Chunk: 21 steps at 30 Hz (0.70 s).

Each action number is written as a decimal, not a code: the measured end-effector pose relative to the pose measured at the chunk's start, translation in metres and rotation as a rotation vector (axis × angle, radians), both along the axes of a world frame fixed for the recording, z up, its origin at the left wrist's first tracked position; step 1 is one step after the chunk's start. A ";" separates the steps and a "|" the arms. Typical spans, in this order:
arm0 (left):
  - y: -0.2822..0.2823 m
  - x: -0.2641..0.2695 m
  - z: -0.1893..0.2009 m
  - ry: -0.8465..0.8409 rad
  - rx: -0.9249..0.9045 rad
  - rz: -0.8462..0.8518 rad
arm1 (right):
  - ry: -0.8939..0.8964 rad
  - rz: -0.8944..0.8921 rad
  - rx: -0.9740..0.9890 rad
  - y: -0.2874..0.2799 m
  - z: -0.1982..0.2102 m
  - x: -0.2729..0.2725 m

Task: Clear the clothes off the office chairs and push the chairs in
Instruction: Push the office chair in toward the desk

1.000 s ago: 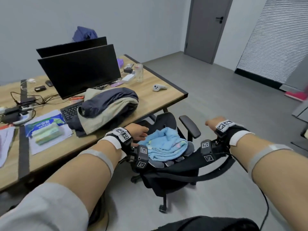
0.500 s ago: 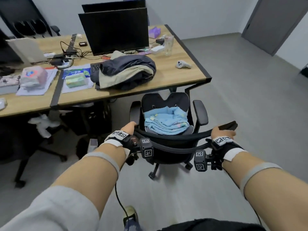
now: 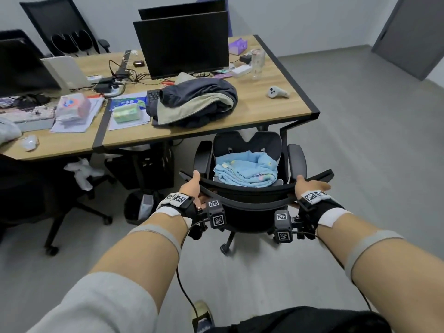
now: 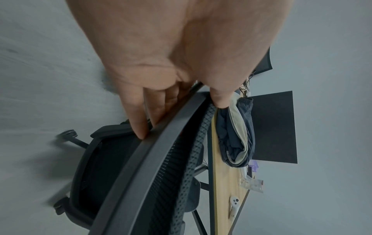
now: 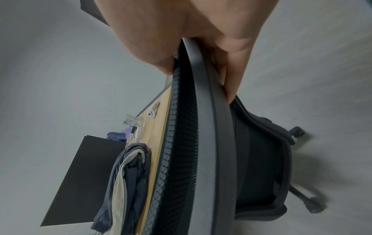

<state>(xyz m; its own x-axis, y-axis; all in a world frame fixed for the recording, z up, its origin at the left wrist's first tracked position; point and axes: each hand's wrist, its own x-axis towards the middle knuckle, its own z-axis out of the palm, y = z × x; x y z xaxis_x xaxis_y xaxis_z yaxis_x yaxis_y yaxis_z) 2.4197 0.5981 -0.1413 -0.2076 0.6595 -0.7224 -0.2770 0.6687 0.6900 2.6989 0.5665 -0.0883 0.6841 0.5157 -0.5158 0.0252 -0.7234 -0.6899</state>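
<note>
A black mesh office chair stands with its seat facing the wooden desk, the seat front near the desk's edge. A crumpled light blue cloth lies on the seat. My left hand grips the left end of the backrest's top rim, thumb in front and fingers behind. At the right end my right hand grips the same rim the same way. A dark blue and beige jacket lies heaped on the desk, also seen in the left wrist view.
Two black monitors, a keyboard, cables, tissue packs and a white controller share the desk. The black desk leg stands right by the chair's right armrest. Another black chair stands behind the desk, and a dark one at my left.
The chair has swung round so its seat faces the desk. My left hand left the seat by the blue cloth and took the backrest rim; I stand behind the chair.
</note>
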 end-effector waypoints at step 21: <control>0.137 -0.014 -0.003 0.047 0.055 0.146 | -0.015 0.157 0.018 0.171 -0.002 -0.015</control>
